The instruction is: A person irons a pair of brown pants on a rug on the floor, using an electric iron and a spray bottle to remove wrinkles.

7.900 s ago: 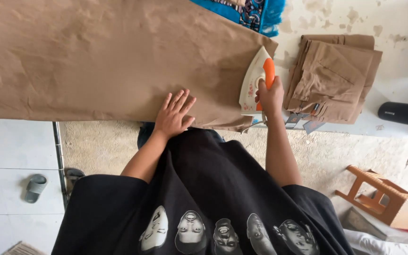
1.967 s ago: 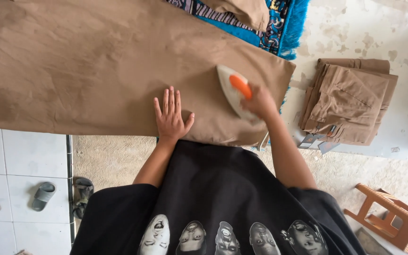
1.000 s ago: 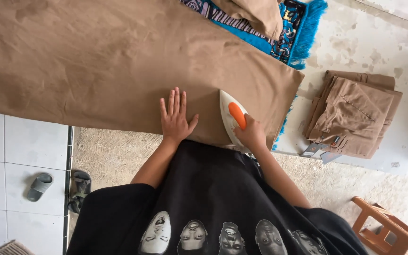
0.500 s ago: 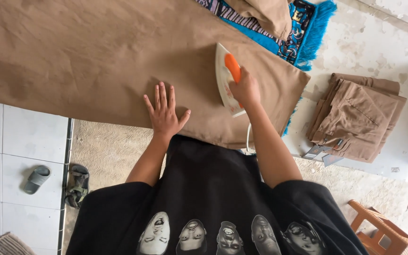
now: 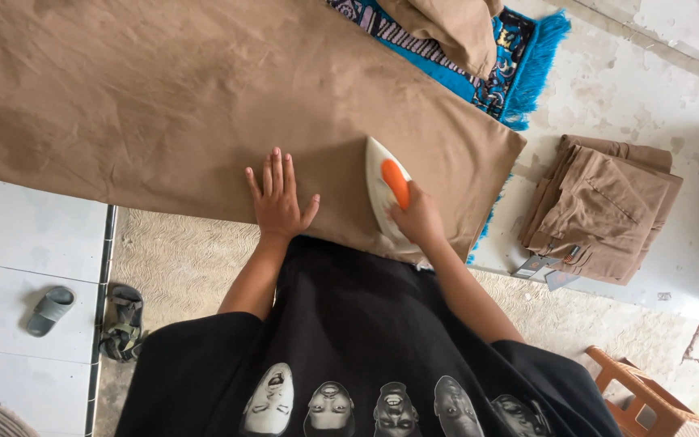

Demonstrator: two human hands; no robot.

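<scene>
A large brown cloth (image 5: pixel 163 105) lies spread flat across the surface in front of me. My left hand (image 5: pixel 278 198) presses flat on its near edge, fingers spread. My right hand (image 5: pixel 418 218) grips the orange handle of a white clothes iron (image 5: pixel 386 190), which rests sole-down on the cloth just right of my left hand, its tip pointing away from me.
A blue patterned mat with a fringe (image 5: pixel 519 65) shows under the cloth at the right, with another brown garment (image 5: pixel 451 24) on it. Folded brown clothes (image 5: pixel 608 210) are stacked at the right. Sandals (image 5: pixel 123 320) and a grey slipper (image 5: pixel 48 309) lie on the floor at left; a wooden stool (image 5: pixel 641 396) stands at lower right.
The iron has slid back toward me along the cloth, after moving away half a second earlier. My left hand stays flat on the cloth's near edge.
</scene>
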